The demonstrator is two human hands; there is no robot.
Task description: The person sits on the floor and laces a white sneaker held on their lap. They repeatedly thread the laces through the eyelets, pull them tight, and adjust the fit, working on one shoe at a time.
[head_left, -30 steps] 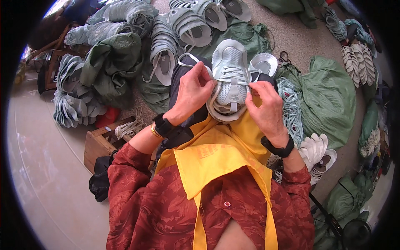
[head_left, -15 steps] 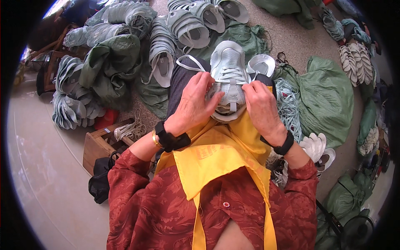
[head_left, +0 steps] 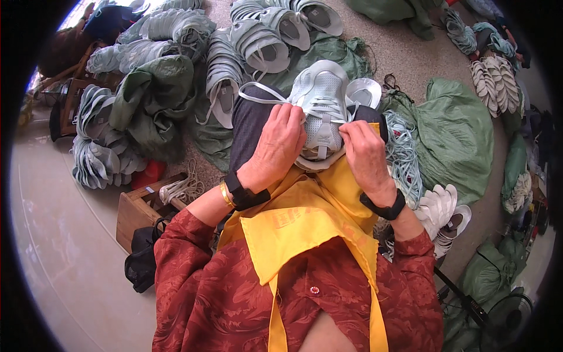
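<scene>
On my lap rests a pale grey-green mesh shoe upper (head_left: 321,85), its toe pointing away from me. A light shoelace (head_left: 324,110) crosses it in rows, and one loop of lace (head_left: 255,88) arches out over my dark left trouser leg. My left hand (head_left: 275,139) is closed at the upper's left edge, pinching the lace. At the opposite edge, my right hand (head_left: 368,158) has its thumb and forefinger pressed together on the lace. The fingertips partly hide the lace ends. A yellow apron (head_left: 305,234) lies beneath the upper.
Stacked uppers (head_left: 258,44) lie on the floor ahead, with more at the left (head_left: 97,135). Bundled pale laces (head_left: 403,152) hang beside my right knee, near a green sack (head_left: 454,135). A wooden stool (head_left: 135,217) stands at my left, white uppers (head_left: 437,208) at my right.
My left hand's fingers have drawn together at the lace, the thumb now off the upper. My right hand has shifted slightly down and left. The view has moved a little.
</scene>
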